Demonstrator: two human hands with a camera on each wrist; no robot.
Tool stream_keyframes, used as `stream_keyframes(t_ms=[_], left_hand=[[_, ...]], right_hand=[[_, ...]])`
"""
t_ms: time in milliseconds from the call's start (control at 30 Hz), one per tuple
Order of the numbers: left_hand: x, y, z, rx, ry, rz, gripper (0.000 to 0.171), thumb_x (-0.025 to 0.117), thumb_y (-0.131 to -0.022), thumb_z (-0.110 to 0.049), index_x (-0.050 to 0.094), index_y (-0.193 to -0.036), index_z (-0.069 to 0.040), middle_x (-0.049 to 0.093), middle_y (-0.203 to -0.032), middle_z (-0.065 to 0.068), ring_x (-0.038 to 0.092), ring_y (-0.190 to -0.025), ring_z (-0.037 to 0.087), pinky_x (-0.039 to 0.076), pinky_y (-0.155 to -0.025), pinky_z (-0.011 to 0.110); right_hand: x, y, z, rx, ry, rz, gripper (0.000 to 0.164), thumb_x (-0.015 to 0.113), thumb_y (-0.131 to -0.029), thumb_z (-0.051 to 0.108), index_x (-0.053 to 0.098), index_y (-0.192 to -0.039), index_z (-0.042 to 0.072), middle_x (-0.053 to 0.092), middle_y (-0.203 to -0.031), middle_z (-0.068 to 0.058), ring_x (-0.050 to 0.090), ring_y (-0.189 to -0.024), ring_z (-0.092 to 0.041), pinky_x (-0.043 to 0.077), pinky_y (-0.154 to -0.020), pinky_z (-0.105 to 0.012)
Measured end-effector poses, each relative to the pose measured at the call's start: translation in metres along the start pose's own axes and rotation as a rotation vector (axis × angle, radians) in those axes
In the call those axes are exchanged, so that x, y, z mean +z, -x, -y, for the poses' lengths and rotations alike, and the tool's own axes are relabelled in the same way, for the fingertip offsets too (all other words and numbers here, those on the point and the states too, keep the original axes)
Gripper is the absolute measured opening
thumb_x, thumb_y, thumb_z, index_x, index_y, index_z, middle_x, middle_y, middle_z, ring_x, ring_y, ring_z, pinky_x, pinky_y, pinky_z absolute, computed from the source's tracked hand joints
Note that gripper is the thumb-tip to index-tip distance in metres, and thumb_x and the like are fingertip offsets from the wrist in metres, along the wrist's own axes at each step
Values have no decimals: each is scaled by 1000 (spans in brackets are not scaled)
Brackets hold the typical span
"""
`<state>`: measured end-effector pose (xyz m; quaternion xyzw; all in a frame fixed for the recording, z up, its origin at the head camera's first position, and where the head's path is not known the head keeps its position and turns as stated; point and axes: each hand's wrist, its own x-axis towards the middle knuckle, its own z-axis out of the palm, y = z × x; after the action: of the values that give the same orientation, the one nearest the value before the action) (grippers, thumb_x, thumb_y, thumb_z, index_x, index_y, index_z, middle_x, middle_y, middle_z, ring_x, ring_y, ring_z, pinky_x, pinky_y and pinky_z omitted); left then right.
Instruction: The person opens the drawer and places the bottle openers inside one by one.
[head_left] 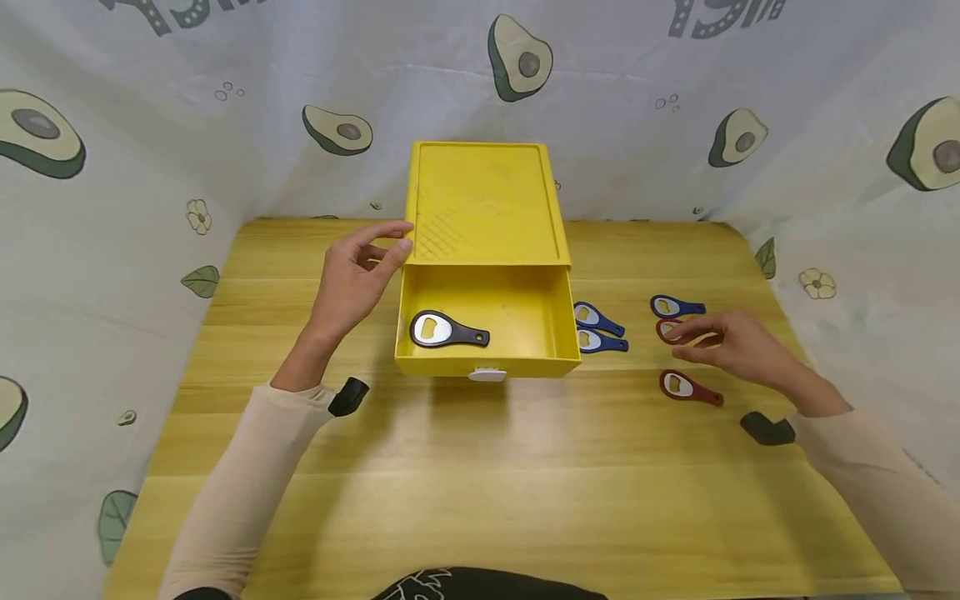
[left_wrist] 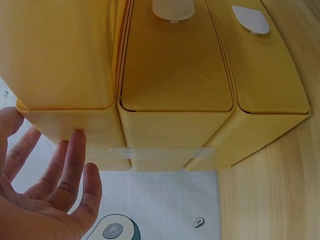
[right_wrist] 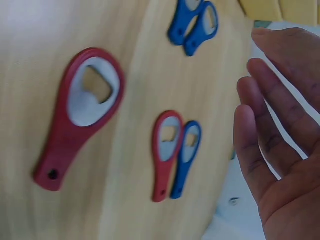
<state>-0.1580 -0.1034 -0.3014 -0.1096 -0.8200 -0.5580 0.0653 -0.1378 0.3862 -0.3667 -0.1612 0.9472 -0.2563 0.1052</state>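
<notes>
My left hand (head_left: 351, 279) touches the left side of a yellow drawer cabinet (head_left: 487, 196), fingers spread loosely along it in the left wrist view. Its top drawer (head_left: 435, 367) is pulled out, and a black bottle opener (head_left: 467, 336) lies inside. Over on the right, my right hand (head_left: 742, 348) hovers with nothing in its fingers, partly hiding a red bottle opener (right_wrist: 161, 167). Beside that one lies a blue bottle opener (head_left: 686, 307). A second red bottle opener (head_left: 701, 392) rests closer to the front edge.
Two more blue bottle openers (head_left: 611, 343) lie just right of the drawer. Below the open drawer are two shut drawers (left_wrist: 177, 65) with white handles. A curtain with avocado prints (head_left: 420, 75) hangs behind the wooden table (head_left: 525, 492).
</notes>
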Motion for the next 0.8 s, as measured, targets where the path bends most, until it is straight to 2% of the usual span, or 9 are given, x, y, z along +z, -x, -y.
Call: stream_keyframes(t_ms=[100,233,367,533,700,800], left_hand=[[0,0,-2,-8,-17,7,32,58,-93,-19,62,-122,-6,60,-125,9,62,-94,26,48,-82,34],[0,-1,-3,-34,-22,10,32,58,-93,-20,62,-122,-7,60,-125,8,62,-95,25,48,-81,30],[-1,-2,-3,-45,-18,16,32,59,-93,-21,62,-122,-8,60,-125,7,62,-95,24,48,-78,25],[-3,-2,-3,-46,-24,17,33,58,-93,-21,61,-123,-8,61,-124,7,62,-94,25,48,-77,25],[-3,-2,-3,-45,-23,22,33,58,-93,-21,61,-123,-8,61,-124,7,61,-94,24,48,-78,25],[-1,-3,-3,-47,-19,22,33,58,-93,-21,62,-123,-8,61,-123,8,61,-93,24,48,-74,24]], right_hand=[[6,4,-11,34,-10,24,20,71,-83,21,71,-100,12,71,-97,-10,62,-75,0,50,-61,-19],[14,10,-23,80,-39,55,22,71,-84,25,71,-100,11,71,-99,-10,62,-75,-2,49,-59,-20],[20,16,-32,93,-83,91,22,71,-83,23,71,-102,11,70,-106,-13,63,-78,-6,49,-59,-22],[25,20,-40,105,-146,115,25,72,-82,24,70,-104,11,67,-111,-13,66,-87,-9,51,-65,-21],[29,25,-50,67,-153,92,25,76,-78,22,71,-99,10,64,-115,-15,61,-95,2,50,-71,-16],[34,30,-57,81,-161,97,26,77,-76,24,71,-99,12,62,-119,-15,57,-96,9,51,-74,-15]])
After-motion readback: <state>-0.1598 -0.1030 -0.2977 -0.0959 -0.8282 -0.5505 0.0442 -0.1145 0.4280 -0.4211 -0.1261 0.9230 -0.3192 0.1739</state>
